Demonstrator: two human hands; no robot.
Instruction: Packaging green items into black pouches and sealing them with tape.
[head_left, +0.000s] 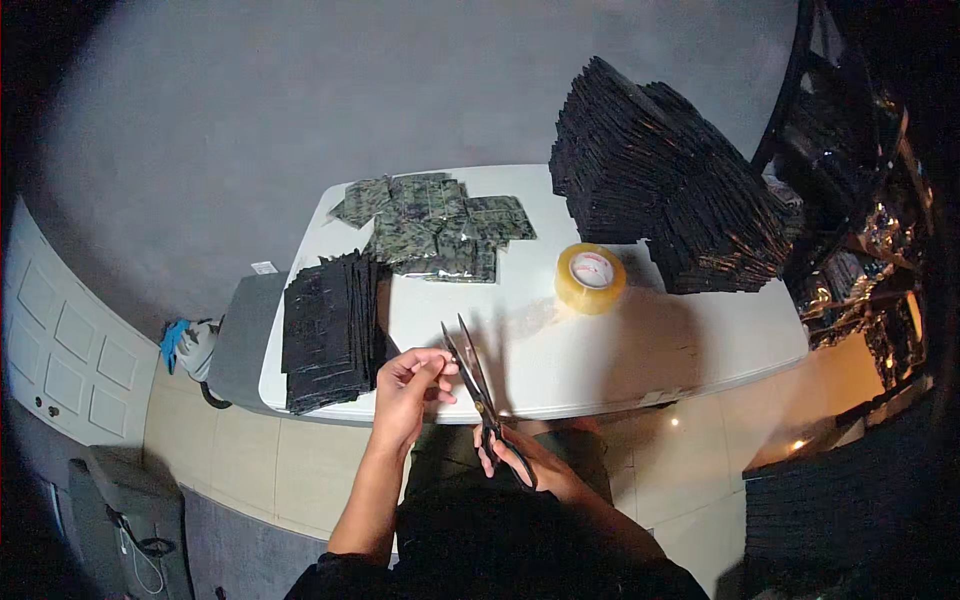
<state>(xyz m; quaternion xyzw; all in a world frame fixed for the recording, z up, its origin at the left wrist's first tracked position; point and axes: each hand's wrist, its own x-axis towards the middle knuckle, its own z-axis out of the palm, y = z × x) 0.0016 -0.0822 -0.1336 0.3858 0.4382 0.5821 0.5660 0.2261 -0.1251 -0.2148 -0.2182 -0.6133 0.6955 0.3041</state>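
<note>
My right hand (517, 454) grips the black handles of a pair of scissors (480, 397), whose blades point away from me and stand a little apart. Just left of the blades, my left hand (411, 386) has its thumb and forefinger pinched together; whether something small or clear is between them, I cannot tell. Beyond the hands, a roll of clear packing tape (574, 294) lies on the white table (450, 307). A stack of flat black folded pieces (330, 330) lies left of my left hand. Camouflage-patterned packets in clear plastic (442, 232) lie at the back.
A large heap of black folded pieces (660, 172) covers the table's back right. Shiny dark plastic wrapping (862, 270) stands beyond the right edge. A grey padded seat (244, 337) adjoins the table's left end. More black stacked material (832, 517) is at the lower right.
</note>
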